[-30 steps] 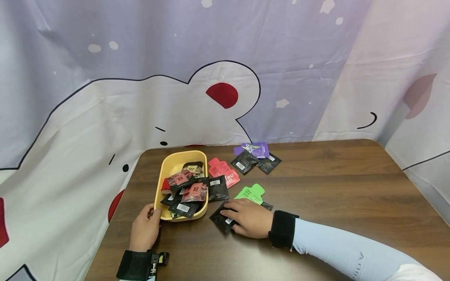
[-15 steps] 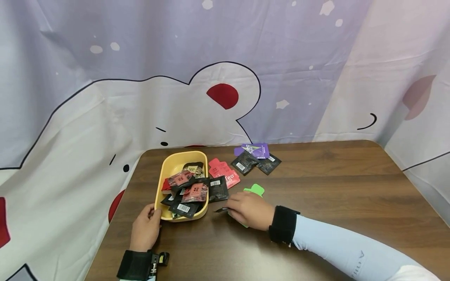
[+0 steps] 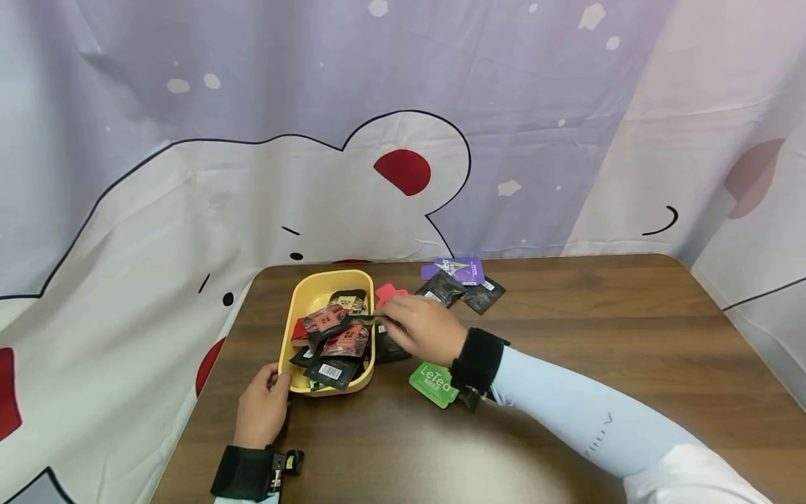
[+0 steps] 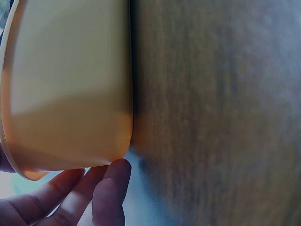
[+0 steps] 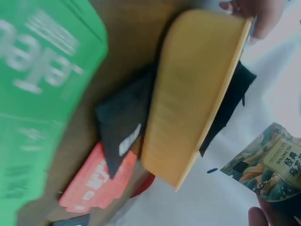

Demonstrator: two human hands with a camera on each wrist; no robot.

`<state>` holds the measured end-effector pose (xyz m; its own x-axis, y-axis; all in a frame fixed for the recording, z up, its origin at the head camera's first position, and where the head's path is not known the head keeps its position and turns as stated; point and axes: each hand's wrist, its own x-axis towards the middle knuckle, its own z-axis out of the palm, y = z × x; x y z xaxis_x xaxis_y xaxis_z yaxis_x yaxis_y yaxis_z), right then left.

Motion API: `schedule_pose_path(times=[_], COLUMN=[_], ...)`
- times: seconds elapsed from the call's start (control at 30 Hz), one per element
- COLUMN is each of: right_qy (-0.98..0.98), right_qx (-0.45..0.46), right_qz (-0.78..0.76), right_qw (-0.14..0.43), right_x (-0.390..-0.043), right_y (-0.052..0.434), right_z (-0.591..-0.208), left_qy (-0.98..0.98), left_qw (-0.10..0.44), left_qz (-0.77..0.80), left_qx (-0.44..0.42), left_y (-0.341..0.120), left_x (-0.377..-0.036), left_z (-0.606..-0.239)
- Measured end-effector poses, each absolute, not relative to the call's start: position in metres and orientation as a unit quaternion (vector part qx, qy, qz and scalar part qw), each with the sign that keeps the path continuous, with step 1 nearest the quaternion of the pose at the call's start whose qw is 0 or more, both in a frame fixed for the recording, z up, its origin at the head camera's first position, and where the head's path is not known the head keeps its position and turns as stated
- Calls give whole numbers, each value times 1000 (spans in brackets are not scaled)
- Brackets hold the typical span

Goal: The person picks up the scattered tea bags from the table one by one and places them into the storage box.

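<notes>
A yellow plastic basket (image 3: 305, 299) stands at the left of the table, with several tea sachets (image 3: 332, 371) heaped inside. My left hand (image 3: 261, 409) grips its near left corner; in the left wrist view the fingers (image 4: 107, 195) lie against the outer wall. Over the basket's right rim, my right hand (image 3: 431, 329) pinches a tea sachet. The right wrist view shows this sachet (image 5: 270, 162) as a patterned packet printed "Oolong Tea", with fingertips at its lower edge. A green "LeTea" card (image 3: 433, 383) lies below the right wrist.
Beside the basket's right wall lie a black sachet (image 3: 390, 348) and a pink card (image 3: 390, 292), partly covered by my right hand. Farther back, a purple card (image 3: 462, 270) lies with black sachets (image 3: 483, 295). A patterned curtain (image 3: 516, 126) hangs behind the wooden table (image 3: 598, 322).
My right hand has picked up a black sachet from the green card and carried it up and left to the basket's rim. The left hand keeps its place at the corner.
</notes>
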<state>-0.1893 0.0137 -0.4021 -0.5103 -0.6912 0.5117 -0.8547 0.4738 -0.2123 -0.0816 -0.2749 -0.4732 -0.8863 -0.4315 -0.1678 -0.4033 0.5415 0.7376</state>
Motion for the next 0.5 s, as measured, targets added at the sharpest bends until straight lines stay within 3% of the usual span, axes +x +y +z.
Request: schedule_pose_path(times=[0.2, 0.5], right_qy=[-843, -859], right_qx=[453, 450], right_qz=[217, 185], right_qw=[194, 162], right_x=[-213, -229], right_y=[-14, -52], right_z=[-399, -394], left_qy=[-876, -876], left_qw=[13, 8], left_qz=[-418, -420], left_qx=[239, 237], left_y=[-274, -275], left_x=[-82, -82], left_z=[-471, -471])
